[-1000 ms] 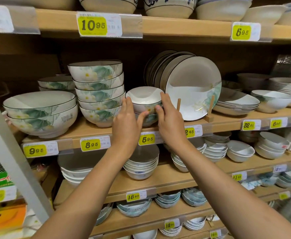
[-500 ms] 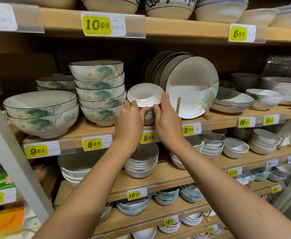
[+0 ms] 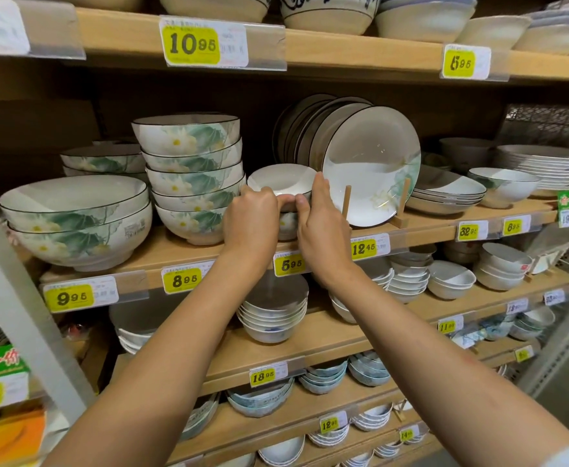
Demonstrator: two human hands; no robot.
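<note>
Wooden shop shelving fills my view, each shelf (image 3: 182, 254) edged with yellow price tags. On the middle shelf, directly above the 5.95 tag (image 3: 290, 264), I have the small white bowl (image 3: 281, 178) in both hands.

The left hand (image 3: 251, 217) curls round the bowl's left and near rim. The right hand (image 3: 323, 224) grasps the right side, with one finger stretched up along the rim and the thumb pinching the near edge. The two thumbs almost meet at the front of the bowl.

The bowl is round, so it has no long axis in plan. Its central axis leans toward me: the mouth faces up and forward, the far rim stands higher than the near one, and the pale inside is visible.

It sits above a lower small bowl (image 3: 288, 224), whose flowered wall shows between my hands. I cannot tell whether the two touch.

Just to the left stands a stack of flowered bowls (image 3: 192, 176). Just to the right an upright plate (image 3: 372, 163) leans behind a wooden peg (image 3: 346, 200), close to my right fingertip.
</note>
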